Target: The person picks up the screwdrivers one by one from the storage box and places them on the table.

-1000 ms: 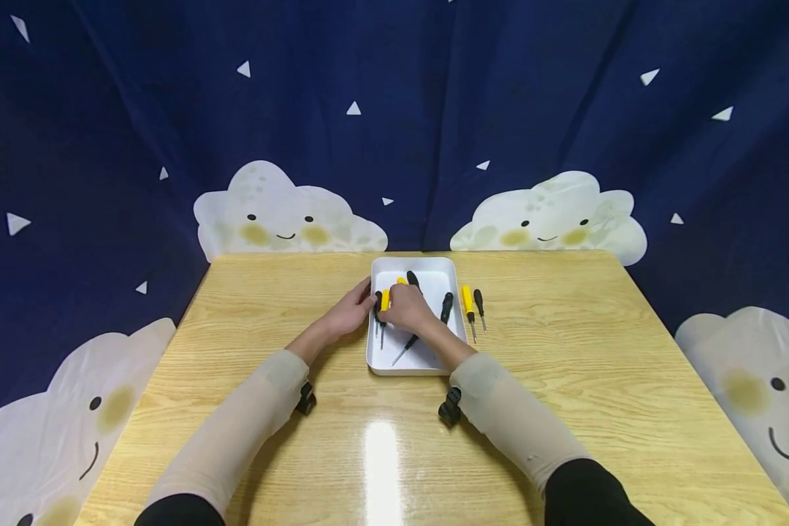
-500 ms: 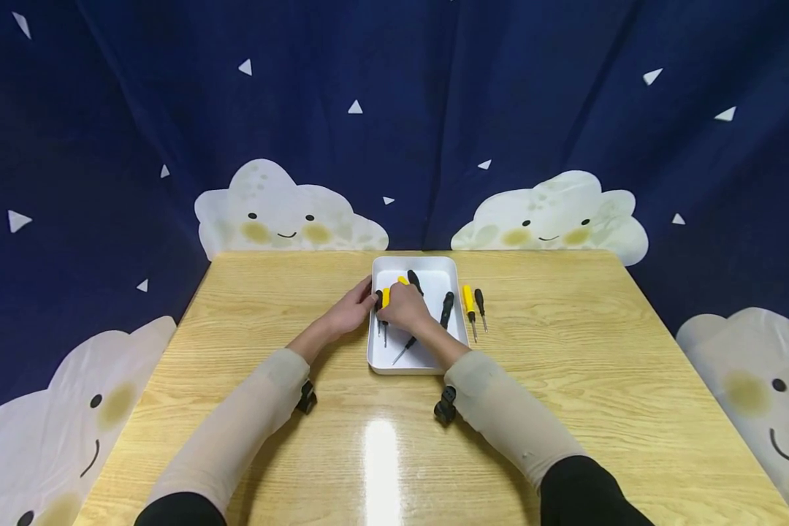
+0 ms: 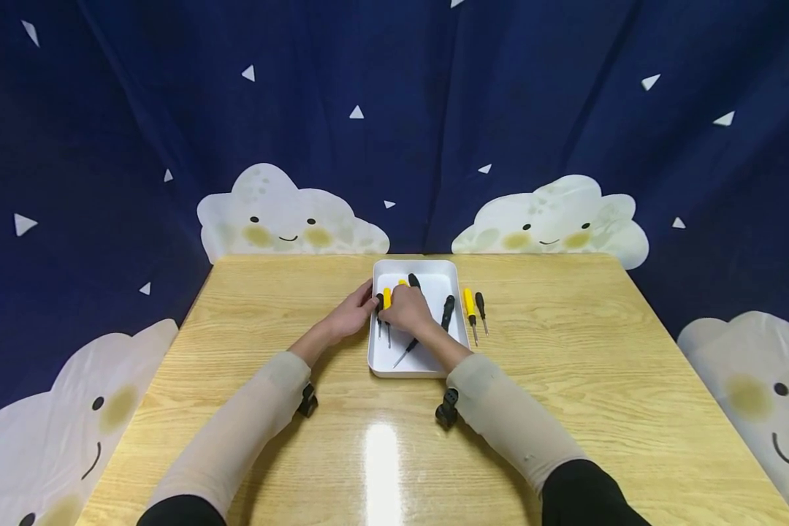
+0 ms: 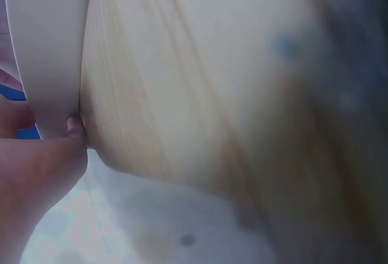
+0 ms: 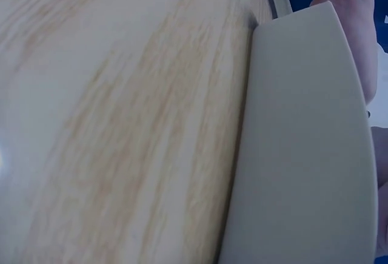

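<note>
A white rectangular tray stands on the table, with several screwdrivers inside. My left hand grips its left wall, thumb over the rim; in the left wrist view that hand holds the wall's edge. Reaching into the tray, my right hand pinches a yellow-handled screwdriver near the left wall; its fingertips are partly hidden. Close beside lies a small black screwdriver. Another yellow handle and a black handle show behind the right hand. A longer black screwdriver lies at the right, partly under the forearm.
Right of the tray, a yellow-handled screwdriver and a small black screwdriver lie side by side on the wooden table. A dark blue curtain with cloud prints hangs behind. The tray's outer wall fills much of the right wrist view.
The tip of the yellow-handled screwdriver at the right hand has swung slightly right, so it lies more nearly parallel to the small black one. Both hands stay nearly in place.
</note>
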`<action>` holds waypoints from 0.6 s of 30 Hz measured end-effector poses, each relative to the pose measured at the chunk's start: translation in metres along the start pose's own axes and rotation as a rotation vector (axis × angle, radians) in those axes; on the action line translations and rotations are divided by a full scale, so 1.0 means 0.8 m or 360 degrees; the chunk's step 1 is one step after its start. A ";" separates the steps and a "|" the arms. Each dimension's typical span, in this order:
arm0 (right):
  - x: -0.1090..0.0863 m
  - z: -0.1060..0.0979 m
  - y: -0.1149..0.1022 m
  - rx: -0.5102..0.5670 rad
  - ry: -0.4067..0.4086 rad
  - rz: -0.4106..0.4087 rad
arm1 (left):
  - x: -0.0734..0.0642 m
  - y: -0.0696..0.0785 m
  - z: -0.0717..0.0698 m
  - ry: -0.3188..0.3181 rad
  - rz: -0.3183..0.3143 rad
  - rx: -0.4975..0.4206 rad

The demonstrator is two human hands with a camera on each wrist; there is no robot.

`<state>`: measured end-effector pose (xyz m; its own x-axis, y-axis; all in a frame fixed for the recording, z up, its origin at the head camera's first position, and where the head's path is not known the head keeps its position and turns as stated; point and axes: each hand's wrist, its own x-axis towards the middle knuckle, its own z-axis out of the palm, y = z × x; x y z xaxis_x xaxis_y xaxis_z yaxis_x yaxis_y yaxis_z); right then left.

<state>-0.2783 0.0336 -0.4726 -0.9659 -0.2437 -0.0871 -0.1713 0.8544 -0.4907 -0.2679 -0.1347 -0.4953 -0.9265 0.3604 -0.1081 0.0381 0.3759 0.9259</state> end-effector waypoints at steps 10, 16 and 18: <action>-0.003 -0.013 0.006 0.0124 -0.0060 0.0031 | 0.000 -0.001 0.000 0.0008 0.0006 -0.0024; -0.008 -0.023 0.014 0.0246 -0.0052 0.0045 | 0.001 -0.001 0.001 0.0020 -0.0010 -0.0007; -0.010 -0.026 0.017 0.0287 -0.0046 0.0053 | 0.001 -0.002 0.001 0.0016 -0.0014 -0.0005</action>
<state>-0.2768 0.0567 -0.4607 -0.9641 -0.2320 -0.1292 -0.0994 0.7665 -0.6345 -0.2687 -0.1342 -0.4974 -0.9306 0.3483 -0.1125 0.0290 0.3764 0.9260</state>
